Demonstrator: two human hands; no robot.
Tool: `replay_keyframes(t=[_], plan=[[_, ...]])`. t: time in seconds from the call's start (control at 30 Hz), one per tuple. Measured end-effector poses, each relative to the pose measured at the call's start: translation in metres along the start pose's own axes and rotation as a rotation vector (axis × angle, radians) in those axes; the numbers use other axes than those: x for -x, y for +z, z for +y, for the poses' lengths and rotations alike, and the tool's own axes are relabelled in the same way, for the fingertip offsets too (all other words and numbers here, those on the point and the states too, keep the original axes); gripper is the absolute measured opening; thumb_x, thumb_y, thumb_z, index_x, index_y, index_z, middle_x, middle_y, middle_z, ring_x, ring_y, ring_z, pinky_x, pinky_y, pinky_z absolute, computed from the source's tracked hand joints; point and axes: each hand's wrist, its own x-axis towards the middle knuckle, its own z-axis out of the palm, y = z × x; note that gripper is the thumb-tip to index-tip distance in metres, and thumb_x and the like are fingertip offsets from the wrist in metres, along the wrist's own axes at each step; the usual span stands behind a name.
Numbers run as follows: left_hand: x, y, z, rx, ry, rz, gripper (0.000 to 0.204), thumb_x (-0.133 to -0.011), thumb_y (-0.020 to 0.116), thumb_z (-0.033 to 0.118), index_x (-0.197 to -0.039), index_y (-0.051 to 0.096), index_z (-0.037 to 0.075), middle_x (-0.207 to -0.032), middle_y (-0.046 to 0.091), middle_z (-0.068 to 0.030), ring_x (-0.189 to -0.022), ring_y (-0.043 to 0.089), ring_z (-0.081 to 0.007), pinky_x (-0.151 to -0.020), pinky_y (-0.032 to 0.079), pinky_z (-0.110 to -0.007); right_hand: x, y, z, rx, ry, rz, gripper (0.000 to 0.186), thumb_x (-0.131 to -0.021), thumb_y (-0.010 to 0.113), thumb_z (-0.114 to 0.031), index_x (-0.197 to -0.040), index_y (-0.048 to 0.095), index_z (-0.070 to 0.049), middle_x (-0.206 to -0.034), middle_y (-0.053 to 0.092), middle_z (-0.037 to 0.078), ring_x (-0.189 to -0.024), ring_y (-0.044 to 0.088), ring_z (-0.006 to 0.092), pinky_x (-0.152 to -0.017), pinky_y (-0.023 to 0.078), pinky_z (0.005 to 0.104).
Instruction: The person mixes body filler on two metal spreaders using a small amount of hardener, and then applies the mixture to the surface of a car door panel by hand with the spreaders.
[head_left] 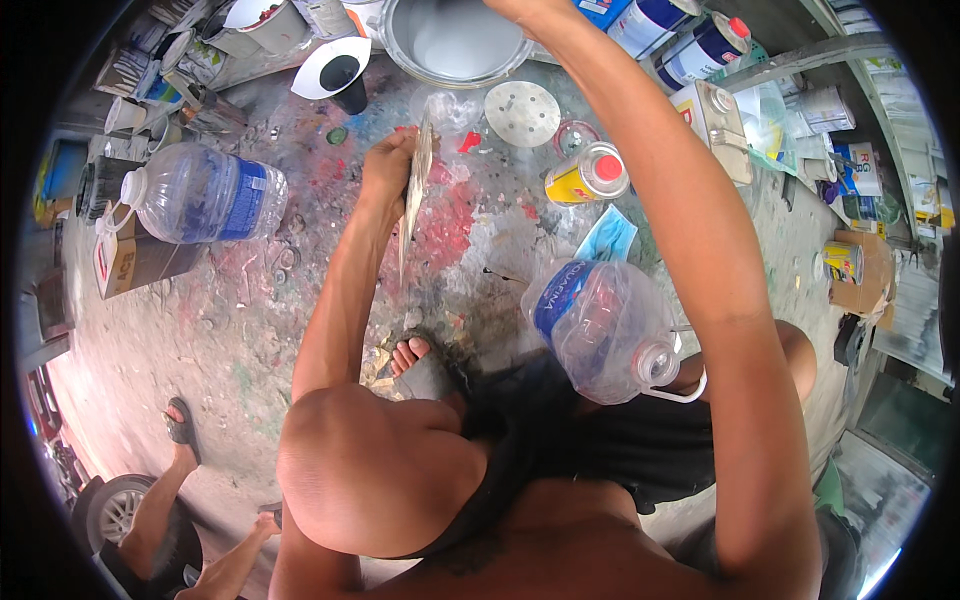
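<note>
My left hand (390,165) is closed around a thin, flat, paint-crusted stick (421,165), seen nearly edge-on and held upright above the stained floor. At the top edge my right hand (525,8) is beside the rim of a round bucket (392,55) of pale grey-white paint; its fingers are cut off by the picture's edge. A perforated white sanding disc (522,113) lies just below the bucket. To the left of the bucket stands a black cup (349,97) with a white paper cone (312,72) in it.
A clear plastic jug (600,330) stands uncapped near my legs; another jug (205,195) lies at left by a cardboard box (150,262). A yellow can (585,178) and blue mask (607,237) sit under my right forearm. Another person's legs (155,510) show at lower left.
</note>
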Motion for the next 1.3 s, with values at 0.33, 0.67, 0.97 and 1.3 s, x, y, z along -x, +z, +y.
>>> replay_keyframes(t=[0.33,0.67,0.97,1.3], plan=[[-0.014,-0.002,-0.008,-0.003,0.071,-0.023,0.038,-0.088,0.069,0.038,-0.095,0.067,0.001,-0.091,0.071,-0.0107,-0.039,0.038,-0.0058,-0.036,0.024,-0.023,0.001,0.000,0.001,0.022,-0.069,0.007,0.022,-0.084,0.058,-0.017,-0.098,0.073,-0.008,-0.096,0.069,0.019,-0.094,0.066,0.0353,-0.085,0.050,0.0406],[0.005,0.005,0.001,0.061,0.007,0.023,0.023,-0.090,0.068,0.020,-0.095,0.066,-0.002,-0.089,0.067,-0.0069,-0.074,0.058,-0.0101,-0.064,0.047,-0.023,0.014,-0.013,-0.010,0.011,-0.116,-0.105,0.019,-0.083,0.058,-0.014,-0.094,0.074,-0.009,-0.092,0.068,0.020,-0.090,0.066,0.0360,-0.082,0.050,0.0419],[0.000,0.004,-0.001,0.020,0.024,0.015,0.018,-0.092,0.063,0.016,-0.096,0.067,-0.001,-0.090,0.068,-0.0067,-0.074,0.058,-0.0098,-0.064,0.047,-0.022,0.013,-0.013,-0.008,0.027,-0.108,-0.100,0.020,-0.084,0.058,-0.016,-0.094,0.074,-0.011,-0.092,0.069,0.020,-0.090,0.066,0.0362,-0.082,0.050,0.0423],[-0.015,-0.004,-0.020,0.008,0.083,-0.011,0.029,-0.088,0.069,0.034,-0.091,0.069,0.005,-0.092,0.072,-0.0082,-0.038,0.035,-0.0050,-0.035,0.023,-0.022,0.013,-0.017,-0.015,0.084,-0.063,-0.158,0.020,-0.085,0.059,-0.016,-0.096,0.074,-0.012,-0.095,0.069,0.018,-0.092,0.066,0.0345,-0.082,0.050,0.0411]])
